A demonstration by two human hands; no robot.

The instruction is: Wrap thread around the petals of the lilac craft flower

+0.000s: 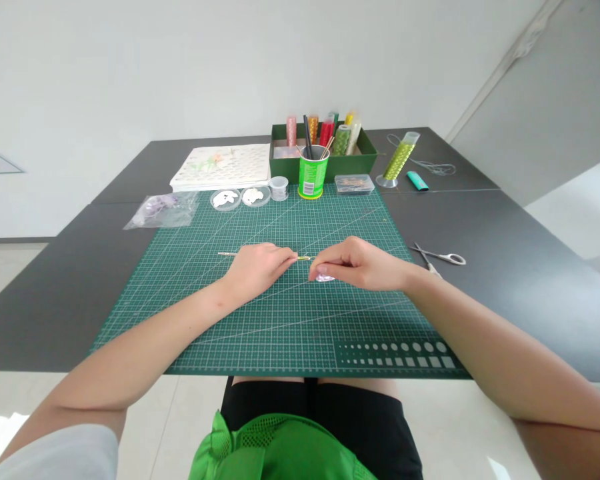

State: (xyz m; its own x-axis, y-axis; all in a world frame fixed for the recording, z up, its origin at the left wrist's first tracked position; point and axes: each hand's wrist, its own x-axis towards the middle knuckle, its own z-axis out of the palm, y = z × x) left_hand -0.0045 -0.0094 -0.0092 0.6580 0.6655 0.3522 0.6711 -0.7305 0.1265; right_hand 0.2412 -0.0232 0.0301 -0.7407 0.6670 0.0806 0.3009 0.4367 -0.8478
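My left hand [263, 267] is closed around a thin pale stick [227, 254] that lies level above the mat. One end pokes out to the left of the hand. The other end, with yellow-green thread [303, 258] on it, comes out between thumb and forefinger. Just to the right, my right hand [355, 263] is closed with its fingertips pinched beside that tip. What it pinches is hidden by the fingers. Beneath those fingers shows a small shiny lilac piece [325, 277]; whether the hand holds it I cannot tell.
Under both hands lies a green cutting mat [250, 333]. Scissors [437, 255] lie at right. Behind stand a green can [313, 175], a thread box [365, 163], a yellow-green spool [400, 160] and a clear case [354, 185]. Small dishes [225, 199] and a plastic bag [163, 210] are at left.
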